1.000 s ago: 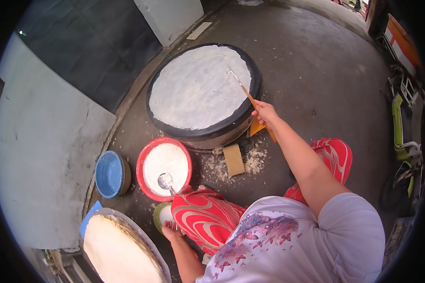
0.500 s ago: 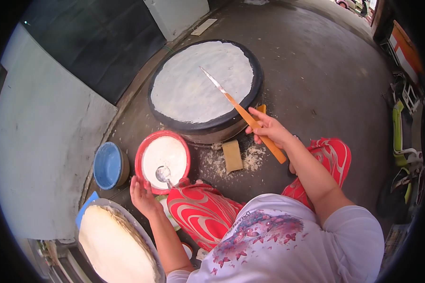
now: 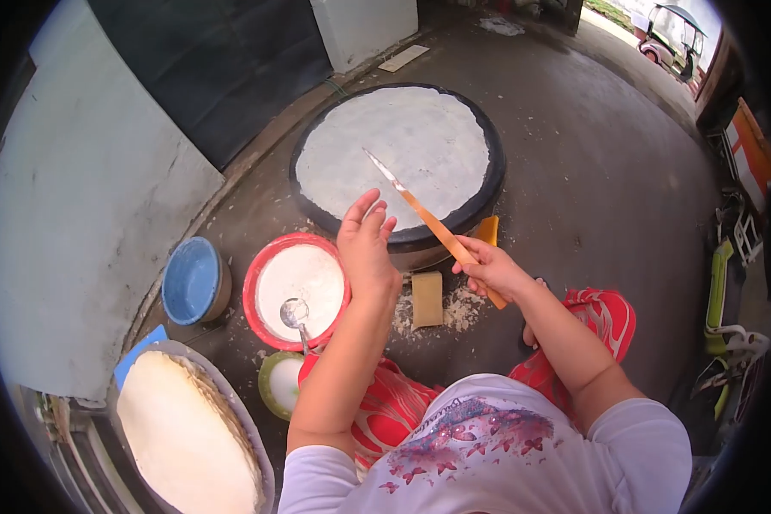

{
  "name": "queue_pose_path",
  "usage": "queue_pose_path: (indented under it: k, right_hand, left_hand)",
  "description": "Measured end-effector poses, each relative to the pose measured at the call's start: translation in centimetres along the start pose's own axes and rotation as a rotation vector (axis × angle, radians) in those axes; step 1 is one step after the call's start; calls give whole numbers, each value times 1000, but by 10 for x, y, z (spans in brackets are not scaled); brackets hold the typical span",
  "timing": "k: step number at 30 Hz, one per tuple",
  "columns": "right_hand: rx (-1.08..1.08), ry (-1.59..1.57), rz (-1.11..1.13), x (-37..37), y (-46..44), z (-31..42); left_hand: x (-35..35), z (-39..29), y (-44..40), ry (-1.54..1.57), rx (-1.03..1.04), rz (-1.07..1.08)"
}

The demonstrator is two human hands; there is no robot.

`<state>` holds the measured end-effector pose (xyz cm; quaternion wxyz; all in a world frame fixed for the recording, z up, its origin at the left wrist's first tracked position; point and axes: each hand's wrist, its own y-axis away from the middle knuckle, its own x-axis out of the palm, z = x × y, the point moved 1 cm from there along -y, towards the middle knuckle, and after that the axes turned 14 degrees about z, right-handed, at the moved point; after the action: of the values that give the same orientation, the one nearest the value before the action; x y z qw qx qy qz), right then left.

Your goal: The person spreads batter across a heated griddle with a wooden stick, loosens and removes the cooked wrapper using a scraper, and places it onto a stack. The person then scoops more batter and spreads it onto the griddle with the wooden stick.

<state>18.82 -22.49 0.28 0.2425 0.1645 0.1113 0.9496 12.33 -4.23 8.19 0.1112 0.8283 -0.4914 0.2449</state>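
Observation:
My right hand (image 3: pixel 494 271) is closed around the lower part of a long, thin wooden spatula (image 3: pixel 437 226). White residue coats its pointed tip, which is over a round black griddle (image 3: pixel 499 163). A thin, pale sheet of batter (image 3: pixel 403 141) covers most of the griddle's top. With nothing in it and its fingers apart, my left hand (image 3: pixel 368 240) is raised near the griddle's front edge. Just left of it stands a red basin (image 3: pixel 254 287) of white batter. A metal ladle (image 3: pixel 295 313) rests in that basin.
A blue basin (image 3: pixel 193 281) stands by the wall. At lower left, a stack of thin pancakes (image 3: pixel 184 428) lies on a tray. A green bowl (image 3: pixel 270 390) sits beside my leg. Crumbs surround a tan block (image 3: pixel 427 300) below the griddle.
My left hand has moved up and right, from beside the red basin to the griddle's front edge. The right hand still holds the spatula over the griddle. The camera view has shifted slightly.

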Motion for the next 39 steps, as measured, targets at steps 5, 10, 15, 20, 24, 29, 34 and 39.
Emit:
queue_pose_path:
  k: [5,10,15,20,24,29,34,39]
  right_hand:
    - [75,31,-63,-20,-44,2]
    - [31,5,-18,-38,-108,23]
    - [40,46,-53,-52,-187,43]
    - [105,134,-171,-62,-252,58]
    - [162,231,-204,-62,-284,63]
    - [295,455,-262,-64,-318,73]
    - [292,1055,-373,-45,-332,77]
    - [248,1167,-339,-47,-315,69]
  left_hand:
    - [-13,20,-7,-4,-141,-27]
    - [-4,35,5,37,-301,92]
    - [0,44,5,25,-336,106]
    - [-2,48,2,-11,-358,91]
    - [-9,56,-2,6,-360,59]
    - [-10,58,-3,1,-356,43]
    - [-9,55,-5,47,-387,43]
    - [-9,56,-4,56,-362,48]
